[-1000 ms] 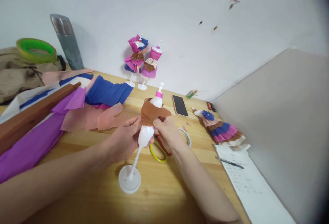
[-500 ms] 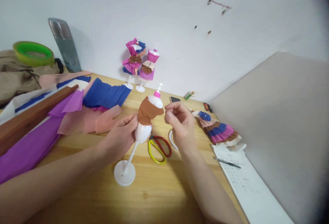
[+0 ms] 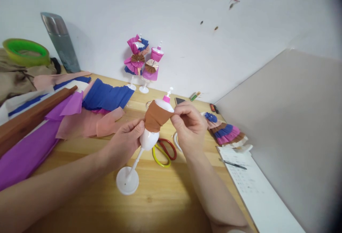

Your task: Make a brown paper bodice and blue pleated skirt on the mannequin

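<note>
A small white dress form [image 3: 149,140] with a pink neck leans to the right, its round base [image 3: 127,180] low over the table. Brown crepe paper [image 3: 157,116] wraps its bust. My left hand [image 3: 130,135] grips the form at its left side, thumb on the paper's edge. With thumb and index finger, my right hand [image 3: 188,124] pinches the paper's upper right edge. Scissors [image 3: 171,149] with one red and one yellow handle lie behind the form. A white roll of tape [image 3: 176,142] is partly hidden by my right hand.
Crepe paper strips [image 3: 34,154] and a blue piece [image 3: 108,96] cover the left side. Two dressed forms [image 3: 151,67] stand by the wall. A grey flask [image 3: 62,44] is at back left. A layered paper dress [image 3: 226,131] and a written sheet [image 3: 245,176] with a pen lie right.
My right hand has closed on the paper's right edge, which it was just beside before. The brown paper now sits smoother and higher over the bust. The view has shifted slightly.
</note>
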The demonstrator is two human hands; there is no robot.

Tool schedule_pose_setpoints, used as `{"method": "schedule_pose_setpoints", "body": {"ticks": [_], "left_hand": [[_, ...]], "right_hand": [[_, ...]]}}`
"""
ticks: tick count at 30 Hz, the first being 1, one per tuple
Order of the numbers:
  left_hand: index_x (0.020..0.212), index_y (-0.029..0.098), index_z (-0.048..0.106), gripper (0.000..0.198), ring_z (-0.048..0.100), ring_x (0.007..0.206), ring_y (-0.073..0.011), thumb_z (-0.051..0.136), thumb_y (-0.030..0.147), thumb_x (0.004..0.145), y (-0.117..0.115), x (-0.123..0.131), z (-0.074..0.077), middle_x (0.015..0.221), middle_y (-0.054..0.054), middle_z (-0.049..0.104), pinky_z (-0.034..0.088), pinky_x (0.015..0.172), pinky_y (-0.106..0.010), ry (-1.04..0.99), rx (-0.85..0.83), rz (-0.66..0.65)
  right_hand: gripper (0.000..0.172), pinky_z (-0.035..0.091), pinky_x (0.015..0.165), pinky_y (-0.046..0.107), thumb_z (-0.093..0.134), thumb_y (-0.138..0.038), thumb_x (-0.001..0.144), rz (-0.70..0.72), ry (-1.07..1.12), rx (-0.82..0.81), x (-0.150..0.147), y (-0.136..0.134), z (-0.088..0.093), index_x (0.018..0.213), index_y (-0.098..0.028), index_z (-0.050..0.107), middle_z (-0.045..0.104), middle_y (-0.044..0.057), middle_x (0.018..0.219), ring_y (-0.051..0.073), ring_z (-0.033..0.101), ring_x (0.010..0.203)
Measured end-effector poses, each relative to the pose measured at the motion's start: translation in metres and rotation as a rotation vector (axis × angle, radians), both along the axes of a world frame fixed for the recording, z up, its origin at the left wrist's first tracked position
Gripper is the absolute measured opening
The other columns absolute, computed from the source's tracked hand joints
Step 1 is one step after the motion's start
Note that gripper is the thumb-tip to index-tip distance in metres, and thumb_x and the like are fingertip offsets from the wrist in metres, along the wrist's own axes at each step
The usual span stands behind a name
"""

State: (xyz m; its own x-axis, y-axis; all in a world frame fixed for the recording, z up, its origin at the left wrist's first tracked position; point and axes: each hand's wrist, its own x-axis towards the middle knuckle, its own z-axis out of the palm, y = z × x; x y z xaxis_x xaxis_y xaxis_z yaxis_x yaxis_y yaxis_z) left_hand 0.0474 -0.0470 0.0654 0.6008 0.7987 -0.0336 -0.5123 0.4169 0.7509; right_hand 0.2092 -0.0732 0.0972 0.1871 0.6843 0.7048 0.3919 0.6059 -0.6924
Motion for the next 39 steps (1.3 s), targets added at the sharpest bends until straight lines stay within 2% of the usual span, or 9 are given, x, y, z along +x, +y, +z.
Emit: {"method": "schedule_pose_setpoints", "body": {"ticks": [8, 12, 14, 17, 21, 25, 30, 36, 39], "left_hand": [[0.083, 0.017, 0.074, 0.031, 0.065, 0.082, -0.0177, 0.084, 0.044, 0.072, -0.002, 0.001, 0.000, 0.086, -0.005, 0.073, 0.052, 0.077, -0.027, 0.035, 0.005, 0.017], [0.086, 0.018, 0.076, 0.034, 0.064, 0.081, -0.0158, 0.085, 0.046, 0.069, -0.003, 0.001, 0.002, 0.085, -0.004, 0.073, 0.052, 0.075, -0.025, 0.042, 0.001, 0.023], [0.086, 0.018, 0.076, 0.032, 0.064, 0.080, -0.0157, 0.084, 0.045, 0.071, -0.003, 0.001, 0.001, 0.086, -0.004, 0.074, 0.052, 0.075, -0.025, 0.042, 0.014, 0.031], [0.086, 0.018, 0.076, 0.028, 0.065, 0.079, -0.0169, 0.082, 0.043, 0.074, -0.002, 0.000, 0.001, 0.085, -0.005, 0.074, 0.052, 0.074, -0.026, 0.040, 0.038, 0.063], [0.086, 0.018, 0.075, 0.026, 0.064, 0.072, -0.0171, 0.080, 0.041, 0.075, 0.003, -0.003, 0.001, 0.081, -0.004, 0.072, 0.052, 0.070, -0.028, 0.056, 0.043, 0.134], [0.086, 0.018, 0.074, 0.024, 0.063, 0.073, -0.0160, 0.082, 0.037, 0.073, 0.004, -0.003, 0.003, 0.081, -0.003, 0.072, 0.052, 0.073, -0.029, 0.057, 0.030, 0.215], [0.088, 0.017, 0.072, 0.025, 0.063, 0.076, -0.0150, 0.082, 0.034, 0.073, 0.000, -0.006, 0.007, 0.083, -0.002, 0.071, 0.050, 0.076, -0.027, 0.082, 0.068, 0.237], [0.090, 0.017, 0.072, 0.021, 0.062, 0.078, -0.0153, 0.080, 0.031, 0.076, -0.002, -0.009, 0.008, 0.085, -0.003, 0.070, 0.049, 0.076, -0.028, 0.119, 0.126, 0.221], [0.083, 0.017, 0.072, 0.019, 0.059, 0.072, -0.0128, 0.081, 0.030, 0.074, -0.001, -0.010, 0.009, 0.080, -0.001, 0.069, 0.048, 0.072, -0.026, 0.112, 0.106, 0.223]], "right_hand": [[0.019, 0.040, 0.064, 0.030, 0.065, -0.035, 0.089, -0.021, 0.051, -0.007, 0.005, 0.002, -0.003, 0.074, -0.024, 0.061, 0.057, 0.000, 0.073, 0.015, 0.051, 0.070], [0.019, 0.038, 0.063, 0.028, 0.068, -0.037, 0.088, 0.054, 0.141, -0.073, 0.007, 0.003, -0.005, 0.076, -0.023, 0.062, 0.056, 0.000, 0.073, 0.015, 0.049, 0.069], [0.017, 0.040, 0.063, 0.028, 0.069, -0.039, 0.087, 0.077, 0.195, -0.116, 0.006, 0.004, -0.006, 0.082, -0.024, 0.064, 0.056, 0.000, 0.075, 0.014, 0.050, 0.069], [0.023, 0.041, 0.061, 0.027, 0.073, -0.043, 0.083, 0.006, 0.278, -0.099, 0.005, 0.003, -0.007, 0.094, -0.025, 0.064, 0.058, 0.000, 0.080, 0.015, 0.052, 0.070], [0.021, 0.038, 0.057, 0.027, 0.068, -0.040, 0.086, -0.057, 0.228, -0.081, 0.000, -0.001, -0.010, 0.078, -0.023, 0.059, 0.054, -0.002, 0.068, 0.013, 0.047, 0.060], [0.016, 0.038, 0.056, 0.026, 0.068, -0.033, 0.084, 0.013, 0.074, -0.206, -0.012, -0.006, -0.016, 0.076, -0.022, 0.059, 0.055, -0.002, 0.067, 0.012, 0.047, 0.059], [0.015, 0.039, 0.058, 0.026, 0.069, -0.030, 0.081, 0.037, 0.036, -0.270, -0.024, -0.007, -0.021, 0.079, -0.021, 0.057, 0.052, -0.003, 0.069, 0.012, 0.047, 0.062], [0.020, 0.044, 0.065, 0.030, 0.067, -0.040, 0.083, 0.115, 0.118, -0.349, -0.025, -0.009, -0.022, 0.088, -0.021, 0.060, 0.058, 0.002, 0.081, 0.016, 0.053, 0.072], [0.024, 0.045, 0.068, 0.032, 0.070, -0.043, 0.082, 0.170, 0.215, -0.420, -0.026, -0.008, -0.024, 0.089, -0.022, 0.061, 0.055, 0.001, 0.077, 0.017, 0.053, 0.072]]}}
